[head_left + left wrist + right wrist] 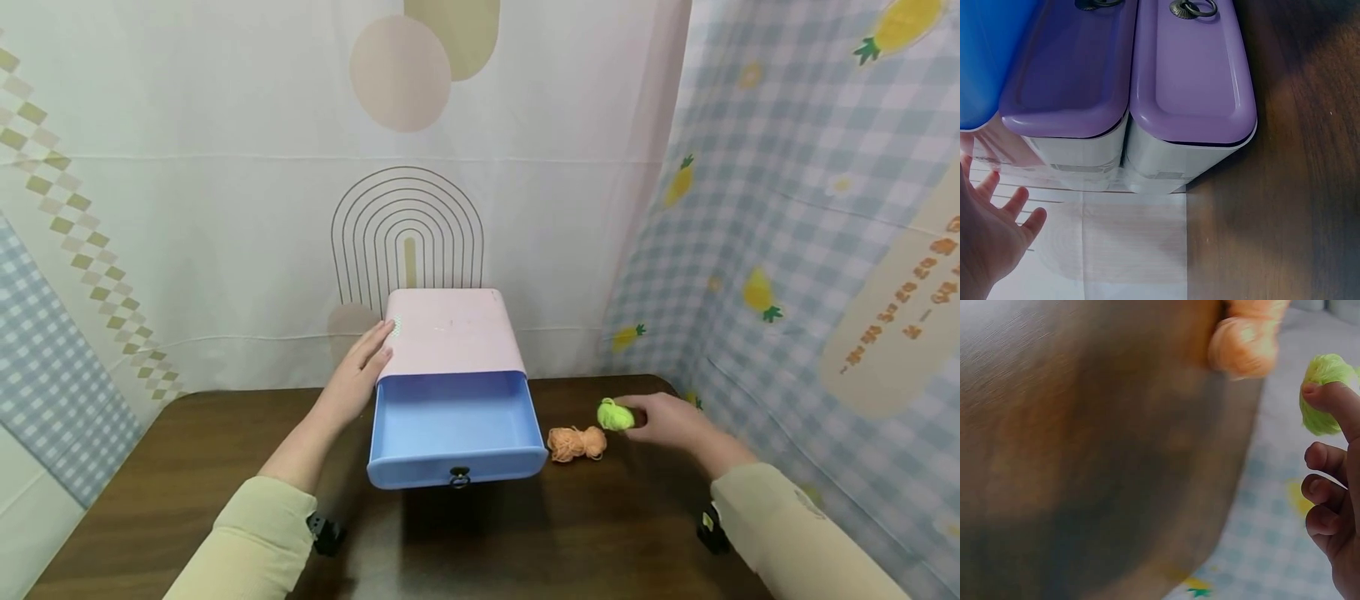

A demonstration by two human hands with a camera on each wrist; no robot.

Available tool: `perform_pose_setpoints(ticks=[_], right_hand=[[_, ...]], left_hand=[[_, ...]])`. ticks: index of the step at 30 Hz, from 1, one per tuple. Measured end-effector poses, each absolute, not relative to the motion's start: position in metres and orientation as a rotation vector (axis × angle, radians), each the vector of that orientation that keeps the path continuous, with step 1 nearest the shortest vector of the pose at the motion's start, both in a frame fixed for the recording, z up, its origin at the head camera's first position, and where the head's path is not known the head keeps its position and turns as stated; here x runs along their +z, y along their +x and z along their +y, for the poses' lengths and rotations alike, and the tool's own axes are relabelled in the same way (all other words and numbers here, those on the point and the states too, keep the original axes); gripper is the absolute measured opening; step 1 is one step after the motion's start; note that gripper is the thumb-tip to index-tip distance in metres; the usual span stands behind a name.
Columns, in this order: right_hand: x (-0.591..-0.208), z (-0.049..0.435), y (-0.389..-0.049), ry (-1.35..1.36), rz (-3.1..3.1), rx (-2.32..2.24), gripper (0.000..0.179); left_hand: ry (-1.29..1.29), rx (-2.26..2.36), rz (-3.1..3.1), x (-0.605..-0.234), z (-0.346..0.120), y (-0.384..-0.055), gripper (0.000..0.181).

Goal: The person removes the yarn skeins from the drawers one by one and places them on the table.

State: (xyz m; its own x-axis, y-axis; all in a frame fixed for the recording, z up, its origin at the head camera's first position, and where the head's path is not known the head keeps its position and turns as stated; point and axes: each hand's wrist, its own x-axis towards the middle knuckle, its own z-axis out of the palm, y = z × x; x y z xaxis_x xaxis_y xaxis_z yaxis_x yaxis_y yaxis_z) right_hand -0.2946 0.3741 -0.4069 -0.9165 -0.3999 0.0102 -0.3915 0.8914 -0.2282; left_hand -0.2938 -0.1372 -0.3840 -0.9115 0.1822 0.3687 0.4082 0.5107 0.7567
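A small drawer cabinet with a pink top (453,333) stands towards the back of the table. Its blue drawer (480,473) is pulled out and has a ring pull on the front. My left hand (351,387) rests against the cabinet's upper left side, with fingers extended. In my right hand (667,421) a neon-green yarn bundle (617,415) is pinched, held off to the right of the drawer. The right wrist view shows the thumb pressed on that green yarn (1319,415). Between it and the drawer lies an orange yarn bundle (576,443) on the table.
Two purple drawers (1194,69) with ring pulls sit shut beside the blue one in the left wrist view. The dark brown wooden table (600,533) reaches a patterned cloth (555,208) behind and a checked cloth (787,208) on the right.
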Motion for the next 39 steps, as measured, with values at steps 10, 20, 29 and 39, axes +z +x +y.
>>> perform_pose_setpoints(ticks=[10,20,29,39], right_hand=[[-0.442,0.394,-0.297,-0.528,2.995,-0.212,0.052],[-0.455,0.398,-0.296,-0.533,3.001,-0.073,0.054],[-0.458,0.399,-0.294,-0.523,2.990,-0.084,0.066],[-0.460,0.404,-0.290,-0.502,2.976,-0.146,0.075]], left_hand=[[-0.517,-1.352,-2.508,-0.383,-0.137,-0.294,0.055],[-0.508,-1.347,-2.514,-0.382,-0.136,-0.292,0.055],[-0.503,-1.359,-2.515,-0.380,-0.135,-0.292,0.055],[-0.495,-1.357,-2.514,-0.383,-0.136,-0.293,0.055]])
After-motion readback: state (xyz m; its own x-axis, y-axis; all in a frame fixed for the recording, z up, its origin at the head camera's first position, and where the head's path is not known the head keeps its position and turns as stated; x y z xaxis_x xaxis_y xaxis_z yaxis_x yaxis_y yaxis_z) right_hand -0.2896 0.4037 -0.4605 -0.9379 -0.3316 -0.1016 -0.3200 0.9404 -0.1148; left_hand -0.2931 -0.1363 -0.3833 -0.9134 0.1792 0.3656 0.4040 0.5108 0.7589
